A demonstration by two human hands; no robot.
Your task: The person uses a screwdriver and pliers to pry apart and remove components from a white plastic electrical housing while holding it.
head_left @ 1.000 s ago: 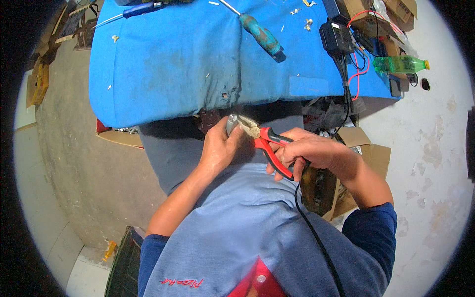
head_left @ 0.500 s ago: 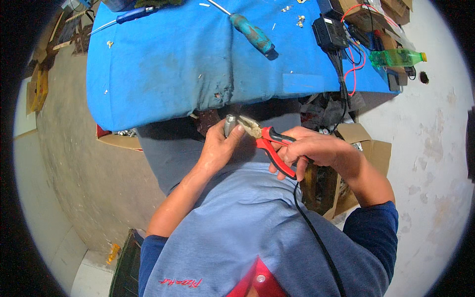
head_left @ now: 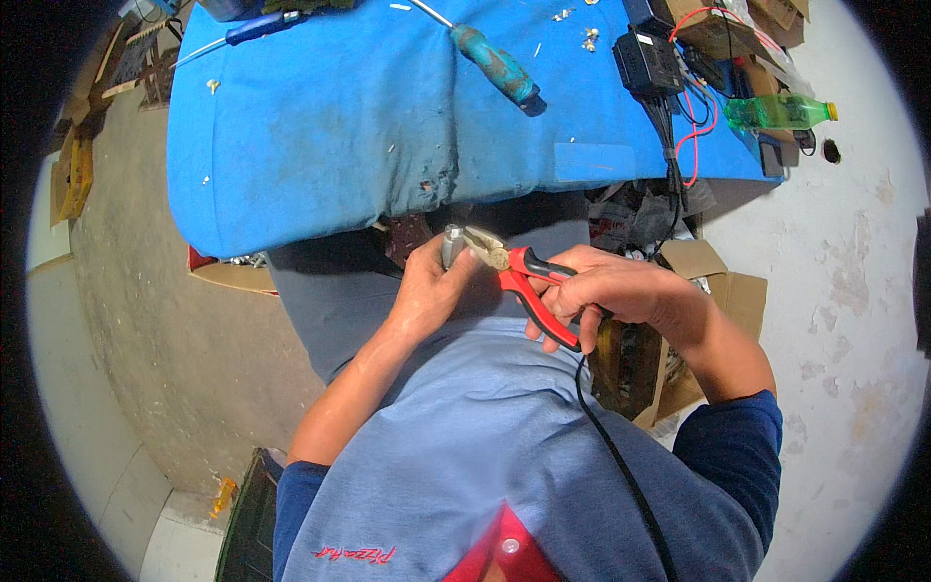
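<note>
Bright light washes the blue table cover [head_left: 310, 136] at upper center, while shadow pools beneath its front edge. Red-and-black pliers [head_left: 533, 308] read sharp mid-frame; fisheye distortion bends the edge of the floor [head_left: 184, 339] at left, and black fills all 4 corners.

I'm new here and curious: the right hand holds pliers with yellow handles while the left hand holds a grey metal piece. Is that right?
Not quite: the head view shows pliers with red-and-black handles, not yellow. The right hand does hold them, and the left hand holds a grey metal piece.
</note>
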